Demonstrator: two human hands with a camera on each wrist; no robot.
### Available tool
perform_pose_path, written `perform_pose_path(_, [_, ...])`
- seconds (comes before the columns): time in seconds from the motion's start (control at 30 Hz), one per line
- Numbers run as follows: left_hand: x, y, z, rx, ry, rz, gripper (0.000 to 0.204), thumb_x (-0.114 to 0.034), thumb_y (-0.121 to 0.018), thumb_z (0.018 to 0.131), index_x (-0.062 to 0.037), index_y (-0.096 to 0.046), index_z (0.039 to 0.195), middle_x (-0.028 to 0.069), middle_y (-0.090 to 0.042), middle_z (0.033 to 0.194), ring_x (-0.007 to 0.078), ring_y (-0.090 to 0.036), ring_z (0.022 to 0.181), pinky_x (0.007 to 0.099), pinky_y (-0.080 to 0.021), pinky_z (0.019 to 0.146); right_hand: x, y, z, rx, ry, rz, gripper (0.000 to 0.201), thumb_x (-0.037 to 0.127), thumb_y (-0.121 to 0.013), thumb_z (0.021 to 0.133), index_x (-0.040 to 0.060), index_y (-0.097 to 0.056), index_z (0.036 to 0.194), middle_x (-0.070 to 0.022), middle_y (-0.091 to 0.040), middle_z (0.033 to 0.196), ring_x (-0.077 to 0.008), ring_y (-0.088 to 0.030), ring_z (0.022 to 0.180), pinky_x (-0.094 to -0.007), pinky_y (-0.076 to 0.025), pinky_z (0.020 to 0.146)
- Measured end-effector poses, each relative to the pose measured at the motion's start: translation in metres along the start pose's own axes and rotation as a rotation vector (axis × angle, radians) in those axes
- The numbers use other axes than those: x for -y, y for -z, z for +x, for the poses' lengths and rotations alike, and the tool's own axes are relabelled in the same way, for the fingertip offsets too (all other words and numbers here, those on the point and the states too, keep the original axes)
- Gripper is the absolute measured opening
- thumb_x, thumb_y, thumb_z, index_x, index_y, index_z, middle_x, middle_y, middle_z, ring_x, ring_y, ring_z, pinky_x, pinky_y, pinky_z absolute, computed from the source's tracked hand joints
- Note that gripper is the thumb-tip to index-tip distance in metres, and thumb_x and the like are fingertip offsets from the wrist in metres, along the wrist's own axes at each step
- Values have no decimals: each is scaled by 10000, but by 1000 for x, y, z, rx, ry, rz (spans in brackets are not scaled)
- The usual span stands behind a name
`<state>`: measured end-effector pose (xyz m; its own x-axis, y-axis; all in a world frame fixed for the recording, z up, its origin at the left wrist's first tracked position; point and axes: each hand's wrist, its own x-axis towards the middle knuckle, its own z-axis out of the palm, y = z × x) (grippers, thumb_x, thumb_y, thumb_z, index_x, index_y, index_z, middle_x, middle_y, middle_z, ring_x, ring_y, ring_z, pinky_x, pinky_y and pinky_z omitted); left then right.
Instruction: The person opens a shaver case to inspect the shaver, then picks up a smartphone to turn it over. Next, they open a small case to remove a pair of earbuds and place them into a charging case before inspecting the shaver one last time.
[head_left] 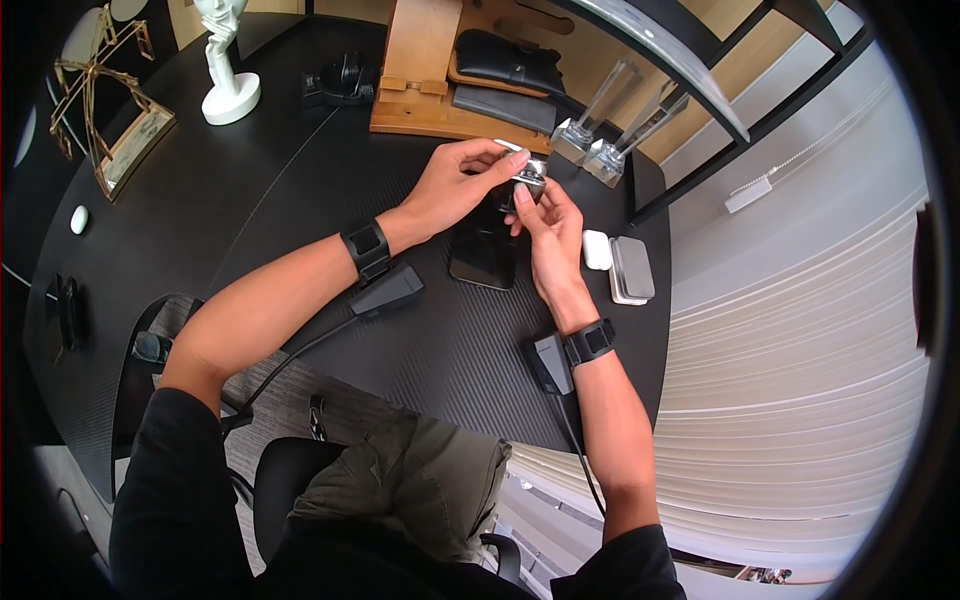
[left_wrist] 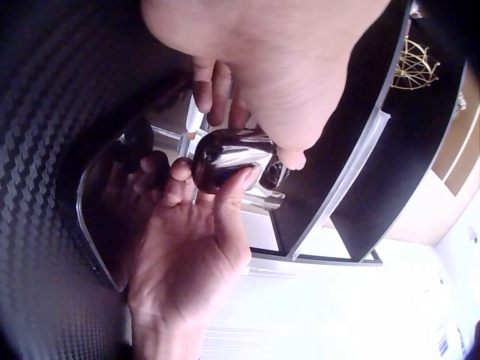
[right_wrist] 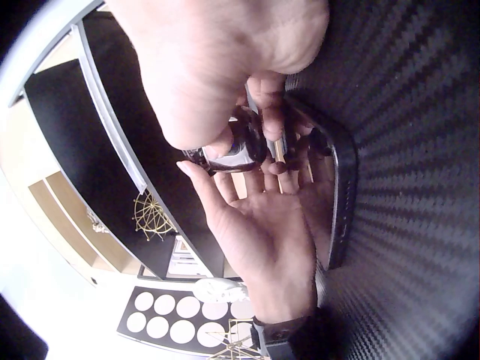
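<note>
Both hands meet over the desk around a small glossy dark case (head_left: 533, 172) with silvery reflective faces. From the left, my left hand (head_left: 462, 182) holds its upper part, thumb on the top. My right hand (head_left: 555, 235) grips the lower part between thumb and fingers. In the left wrist view, the right thumb presses the rounded shiny side of the case (left_wrist: 225, 157). The right wrist view shows the case (right_wrist: 241, 146) partly hidden by the right thumb and palm. Below the hands lies a black phone (head_left: 483, 262), its screen reflecting the fingers.
Right of the hands sit a small white case (head_left: 596, 250) and a grey-topped box (head_left: 630, 268). Behind are a wooden stand (head_left: 415, 95), a black pouch (head_left: 510, 62) and clear crystal pieces (head_left: 606, 158). A white statue (head_left: 230, 95) and a gold-coloured ornament (head_left: 130, 150) stand left.
</note>
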<state>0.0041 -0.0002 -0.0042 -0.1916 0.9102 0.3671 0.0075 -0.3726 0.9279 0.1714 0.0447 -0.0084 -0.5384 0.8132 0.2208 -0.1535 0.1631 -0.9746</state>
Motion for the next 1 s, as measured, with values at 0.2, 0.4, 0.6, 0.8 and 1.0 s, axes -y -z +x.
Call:
perform_pose_path(0.2, [6, 0, 2, 5, -25, -16, 347, -304, -708, 976, -6, -719, 1152, 19, -713, 975, 60, -591, 849, 228, -475, 747, 0, -1, 1, -1, 8, 16, 257, 136, -660, 999, -15, -618, 1202, -8, -638, 933, -78, -566, 723, -228, -473, 689])
perform_pose_path(0.4, [6, 1, 2, 35, -23, 47, 329, -249, -727, 962, 25, -712, 1143, 48, -720, 995, 80, -623, 881, 250, -503, 800, 2, -2, 0, -20, 13, 45, 238, 133, -666, 995, -4, -620, 1184, 1, -626, 888, -66, -551, 707, -224, -480, 702])
perform_pose_path(0.6, [6, -2, 1, 10, -36, 14, 395, -286, -741, 943, 54, -708, 1143, 113, -734, 980, 140, -663, 899, 279, -534, 802, 4, -3, 0, -33, 19, 47, 231, 136, -663, 998, -2, -622, 1179, 1, -627, 892, -69, -558, 716, -222, -473, 691])
perform_pose_path(0.8, [3, -1, 1, 46, 24, 0, 399, -282, -748, 939, 49, -706, 1159, 106, -731, 1002, 130, -656, 906, 273, -523, 812, 2, -1, 1, -41, -1, 26, 237, 152, -667, 999, 1, -626, 1178, 8, -631, 895, -75, -569, 732, -220, -459, 674])
perform_pose_path(1.0, [-3, -1, -1, 37, 72, -21, 332, -276, -707, 978, 7, -702, 1150, 45, -717, 1013, 71, -609, 908, 227, -468, 783, -2, 1, 0, -14, 15, 40, 274, 142, -683, 985, 3, -620, 1212, 1, -679, 956, -56, -579, 736, -214, -458, 641])
